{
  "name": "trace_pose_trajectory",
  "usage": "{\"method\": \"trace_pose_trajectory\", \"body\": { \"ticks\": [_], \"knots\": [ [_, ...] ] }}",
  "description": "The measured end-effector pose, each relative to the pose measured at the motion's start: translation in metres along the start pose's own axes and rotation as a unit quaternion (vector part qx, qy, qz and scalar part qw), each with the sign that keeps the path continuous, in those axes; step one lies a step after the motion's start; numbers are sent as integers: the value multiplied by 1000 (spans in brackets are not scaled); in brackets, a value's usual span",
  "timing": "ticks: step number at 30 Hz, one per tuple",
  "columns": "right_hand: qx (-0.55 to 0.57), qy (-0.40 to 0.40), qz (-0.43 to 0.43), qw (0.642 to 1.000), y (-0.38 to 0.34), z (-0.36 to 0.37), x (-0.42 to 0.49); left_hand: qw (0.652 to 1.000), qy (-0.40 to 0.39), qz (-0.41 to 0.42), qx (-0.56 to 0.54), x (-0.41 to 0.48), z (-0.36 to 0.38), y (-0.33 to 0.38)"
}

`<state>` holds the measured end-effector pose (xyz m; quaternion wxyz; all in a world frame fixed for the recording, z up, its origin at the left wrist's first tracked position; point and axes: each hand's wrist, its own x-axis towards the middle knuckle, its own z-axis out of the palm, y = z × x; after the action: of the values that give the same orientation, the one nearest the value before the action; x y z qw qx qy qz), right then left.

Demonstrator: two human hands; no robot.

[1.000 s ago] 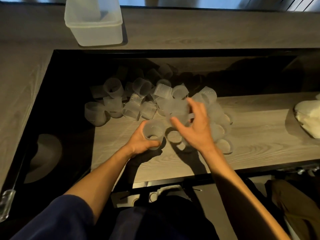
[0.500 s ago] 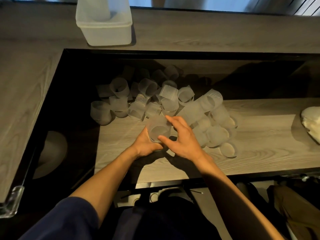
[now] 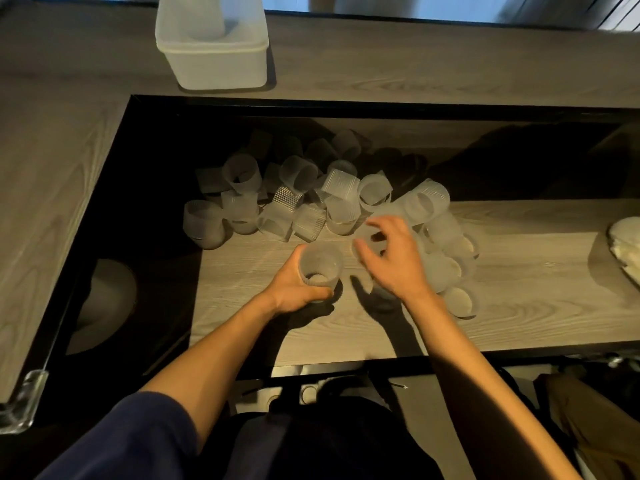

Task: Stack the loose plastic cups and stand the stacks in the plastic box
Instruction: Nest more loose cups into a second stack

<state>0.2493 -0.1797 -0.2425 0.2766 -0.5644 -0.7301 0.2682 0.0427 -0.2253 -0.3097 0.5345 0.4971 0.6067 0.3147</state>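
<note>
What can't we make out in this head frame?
All head view:
- Count in the held stack that the left hand grips: translucent walls blend.
- Whether the right hand grips a cup: motion blur.
- Top of the boxed stack in the plastic box: cut by the top edge.
- White object: cut by the right edge.
- Rear cups: lost in shadow.

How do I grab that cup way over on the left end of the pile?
Take the leftmost cup round its side wall, thumb on one side and fingers on the other, coming down from above and from the left. It seems to stand mouth up. Its left side is free, while neighbouring cups crowd its right.
</note>
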Motion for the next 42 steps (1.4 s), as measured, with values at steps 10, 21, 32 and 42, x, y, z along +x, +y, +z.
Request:
{"method": "trace_pose_trajectory", "body": {
  "ticks": [10,21,32,42],
  "knots": [
    [-90,15,129,987,40,-9,49,1000,-10,-6,14,-2,-2,3],
    [61,45,1,997,-19,-29,34,1000,-15,-4,7,0,-3,0],
    [137,-192,25,971,-33,11,4,1000,4,7,-17,-4,0,-3],
    [-61,-197,-49,977,-26,19,10,1000,12,21,-5,-3,1,-4]
  ]
}}
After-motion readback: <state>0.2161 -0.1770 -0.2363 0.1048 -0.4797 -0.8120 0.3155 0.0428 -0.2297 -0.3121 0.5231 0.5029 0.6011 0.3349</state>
